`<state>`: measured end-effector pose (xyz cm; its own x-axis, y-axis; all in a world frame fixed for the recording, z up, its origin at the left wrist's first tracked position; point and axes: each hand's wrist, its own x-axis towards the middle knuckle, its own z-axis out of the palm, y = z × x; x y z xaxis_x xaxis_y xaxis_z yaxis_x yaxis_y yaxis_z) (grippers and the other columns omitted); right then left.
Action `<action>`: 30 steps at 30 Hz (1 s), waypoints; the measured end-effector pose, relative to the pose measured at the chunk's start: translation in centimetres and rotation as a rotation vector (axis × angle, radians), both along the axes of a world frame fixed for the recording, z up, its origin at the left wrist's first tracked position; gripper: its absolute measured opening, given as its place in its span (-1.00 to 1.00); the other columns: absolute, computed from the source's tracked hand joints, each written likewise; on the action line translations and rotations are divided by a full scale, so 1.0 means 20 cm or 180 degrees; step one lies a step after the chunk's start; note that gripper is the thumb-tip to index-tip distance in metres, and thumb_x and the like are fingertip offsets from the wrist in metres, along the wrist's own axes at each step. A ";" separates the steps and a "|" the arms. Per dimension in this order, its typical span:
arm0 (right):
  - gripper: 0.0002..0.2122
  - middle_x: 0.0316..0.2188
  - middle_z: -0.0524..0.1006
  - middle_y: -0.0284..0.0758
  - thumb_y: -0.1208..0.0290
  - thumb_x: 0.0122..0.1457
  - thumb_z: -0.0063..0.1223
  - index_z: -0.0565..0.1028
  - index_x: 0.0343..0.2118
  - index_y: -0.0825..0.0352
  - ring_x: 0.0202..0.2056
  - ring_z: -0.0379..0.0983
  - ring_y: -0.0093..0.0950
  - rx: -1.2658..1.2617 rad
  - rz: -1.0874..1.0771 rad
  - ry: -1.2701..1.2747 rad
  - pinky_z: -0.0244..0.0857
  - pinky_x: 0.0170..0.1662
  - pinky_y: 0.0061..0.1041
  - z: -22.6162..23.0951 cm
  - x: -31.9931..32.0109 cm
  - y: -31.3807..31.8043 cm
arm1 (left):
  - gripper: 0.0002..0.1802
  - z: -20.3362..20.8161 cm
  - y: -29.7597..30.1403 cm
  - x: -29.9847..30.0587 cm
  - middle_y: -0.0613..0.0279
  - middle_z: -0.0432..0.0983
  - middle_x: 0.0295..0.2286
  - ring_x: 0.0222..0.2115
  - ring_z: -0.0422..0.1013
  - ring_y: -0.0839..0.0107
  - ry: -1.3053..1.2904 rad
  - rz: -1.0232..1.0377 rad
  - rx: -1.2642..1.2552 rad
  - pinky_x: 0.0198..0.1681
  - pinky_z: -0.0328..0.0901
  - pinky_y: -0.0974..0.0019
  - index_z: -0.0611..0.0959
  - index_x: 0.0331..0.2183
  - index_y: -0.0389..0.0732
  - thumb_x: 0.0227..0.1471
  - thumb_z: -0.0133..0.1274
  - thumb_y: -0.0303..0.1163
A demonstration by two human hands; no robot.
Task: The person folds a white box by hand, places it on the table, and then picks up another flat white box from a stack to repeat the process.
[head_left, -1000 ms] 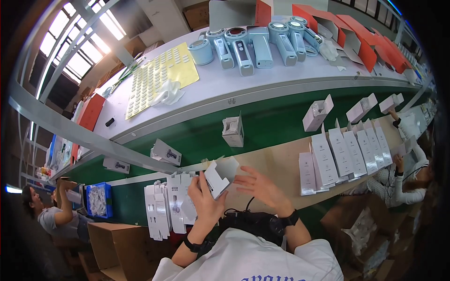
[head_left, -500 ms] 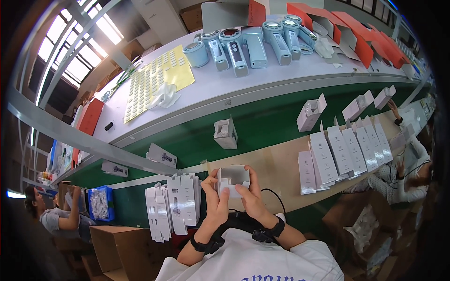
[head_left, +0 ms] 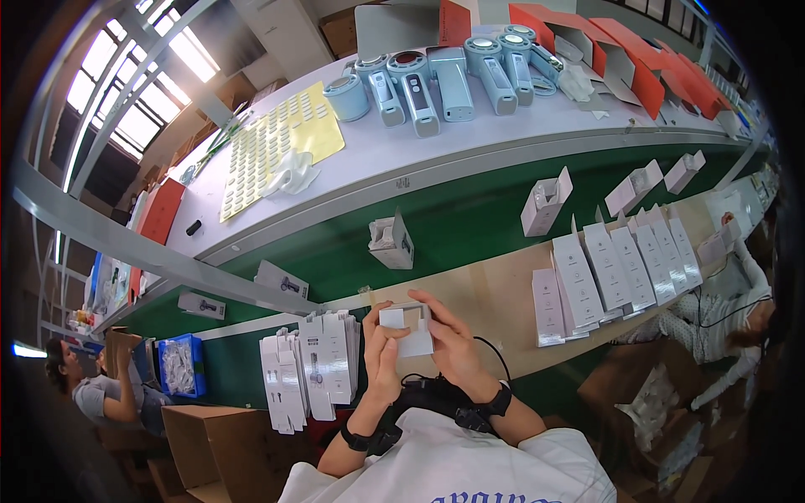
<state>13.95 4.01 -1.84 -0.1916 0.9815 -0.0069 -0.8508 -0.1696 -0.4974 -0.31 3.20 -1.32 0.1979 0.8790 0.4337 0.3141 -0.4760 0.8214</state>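
Note:
Both hands hold a small white carton (head_left: 414, 344) in front of my chest, its end flaps facing up and partly folded. My left hand (head_left: 382, 356) grips the carton's left side, with its fingers bent over the flaps at the top. Along the right side, my right hand (head_left: 455, 356) supports it, thumb against the wall and forefinger stretched past the far edge. The carton's inside is mostly hidden by flaps and fingers. Just left of my left hand stands a bundle of flattened white cartons (head_left: 335, 369). Beyond my hands an open white carton (head_left: 387, 250) stands on the green strip.
Filled white cartons (head_left: 599, 272) stand in a row on the tan bench at right. More open cartons (head_left: 541, 210) are on the green strip. Light-blue handheld devices (head_left: 457, 88) line the raised white shelf. A metal post (head_left: 159, 264) crosses at left. Co-workers sit at both sides.
The carton has tipped in my hands, and my left fingers have moved over its flaps. Cartons on the green strip have shifted slightly left. The co-worker at right has lowered an arm.

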 end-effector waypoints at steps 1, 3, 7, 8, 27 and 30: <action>-0.58 0.06 0.31 -0.29 0.62 0.14 -0.12 0.27 0.11 0.35 0.05 0.26 -0.48 0.0080 -0.0115 -0.0369 0.12 0.13 -0.47 -0.02 -0.01 0.00 | -0.62 0.01 -0.01 0.02 -0.05 0.16 0.04 0.09 0.10 0.16 -0.0303 0.0160 -0.0305 0.18 -0.06 0.17 0.31 -0.04 -0.25 0.04 -0.23 -0.46; -0.60 0.05 0.32 -0.28 0.63 0.14 -0.13 0.29 0.09 0.35 0.05 0.26 -0.48 0.0122 -0.0222 -0.0491 0.12 0.13 -0.47 -0.04 -0.03 0.00 | -0.63 0.03 -0.03 0.05 0.00 0.15 0.05 0.13 0.05 0.21 -0.0909 0.0482 -0.0918 0.20 -0.12 0.21 0.36 -0.09 -0.25 0.00 -0.24 -0.45; -0.63 0.02 0.34 -0.26 0.67 0.13 -0.14 0.35 0.04 0.36 0.04 0.27 -0.48 0.0113 -0.0365 -0.0749 0.11 0.13 -0.47 -0.07 -0.04 -0.01 | -0.62 0.10 -0.02 0.08 0.05 0.17 0.03 0.10 0.07 0.24 -0.0846 0.0456 -0.1148 0.18 -0.10 0.23 0.34 -0.10 -0.23 -0.04 -0.21 -0.47; -0.63 0.01 0.35 -0.26 0.68 0.12 -0.14 0.36 0.03 0.37 0.03 0.27 -0.48 0.0020 -0.0303 -0.0762 0.11 0.13 -0.47 -0.08 -0.03 -0.01 | -0.62 0.08 -0.02 0.07 0.05 0.17 0.03 0.10 0.07 0.24 -0.0847 0.0452 -0.1151 0.18 -0.10 0.23 0.34 -0.10 -0.23 -0.04 -0.21 -0.47; -0.61 -0.09 0.41 -0.28 0.71 0.01 0.08 0.35 -0.05 0.39 -0.11 0.39 -0.54 0.0062 -0.0536 -0.1285 0.31 -0.05 -0.55 -0.10 -0.07 -0.02 | -0.57 0.00 0.00 0.07 0.06 0.38 -0.16 -0.14 0.33 0.27 -0.0593 0.0709 -0.0905 -0.03 0.19 0.32 0.40 -0.04 -0.32 -0.02 -0.03 -0.58; -0.64 -0.14 0.42 -0.29 0.71 0.02 0.07 0.36 -0.07 0.41 -0.14 0.39 -0.55 0.0003 -0.0608 -0.1382 0.30 -0.06 -0.57 -0.11 -0.09 -0.02 | -0.61 -0.02 0.01 0.07 0.07 0.40 -0.18 -0.15 0.34 0.28 -0.0637 0.0766 -0.0888 -0.03 0.19 0.32 0.43 -0.08 -0.33 -0.02 -0.04 -0.58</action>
